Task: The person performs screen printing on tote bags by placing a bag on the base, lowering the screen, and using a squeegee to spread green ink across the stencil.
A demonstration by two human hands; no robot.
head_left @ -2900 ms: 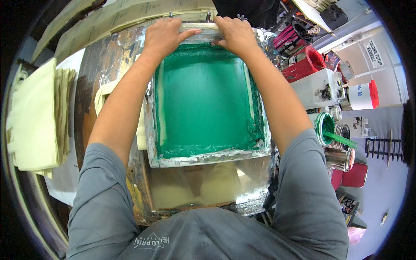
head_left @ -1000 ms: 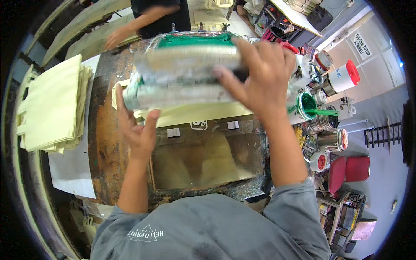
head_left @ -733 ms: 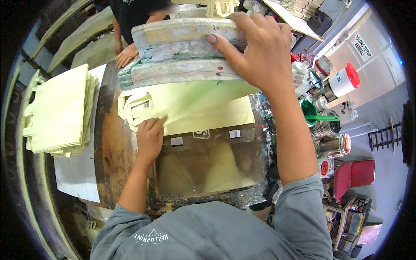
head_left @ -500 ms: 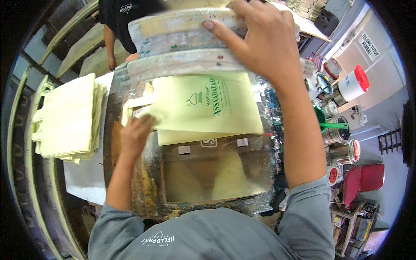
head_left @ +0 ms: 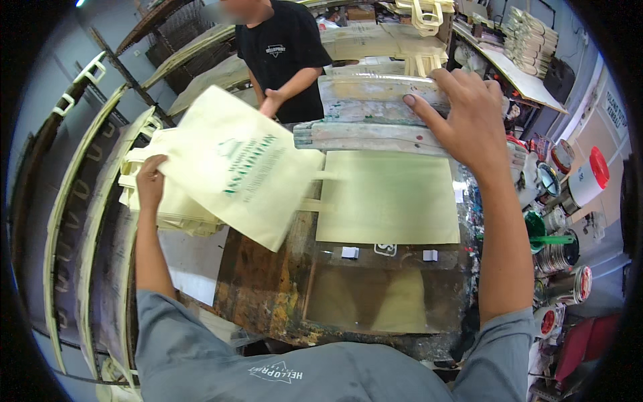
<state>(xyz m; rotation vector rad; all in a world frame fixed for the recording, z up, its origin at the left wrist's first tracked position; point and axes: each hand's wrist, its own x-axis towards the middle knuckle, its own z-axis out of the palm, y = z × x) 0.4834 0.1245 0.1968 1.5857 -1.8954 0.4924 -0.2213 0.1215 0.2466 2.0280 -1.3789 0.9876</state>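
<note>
My left hand (head_left: 151, 177) pinches the left edge of a pale yellow tote bag (head_left: 201, 134) with a green print. The bag hangs tilted in the air, between a stack of similar bags and the work board. My right hand (head_left: 469, 110) grips a raised screen-printing frame (head_left: 382, 137), fingers over its far edge and thumb on the near face. Below the frame, a plain pale yellow bag (head_left: 388, 197) lies flat on the stained board (head_left: 264, 285), its handles pointing left.
A stack of pale bags (head_left: 177, 208) sits on the left, partly covered by the held one. Across the table stands a person in a black shirt (head_left: 284, 57), one hand near the bag. Racks (head_left: 84, 241) line the left; paint pots and cans (head_left: 569, 285) crowd the right.
My left hand has carried the printed bag left, off the board, toward the stack. A plain bag now shows where it lay. My right hand still holds the frame up; the view has shifted.
</note>
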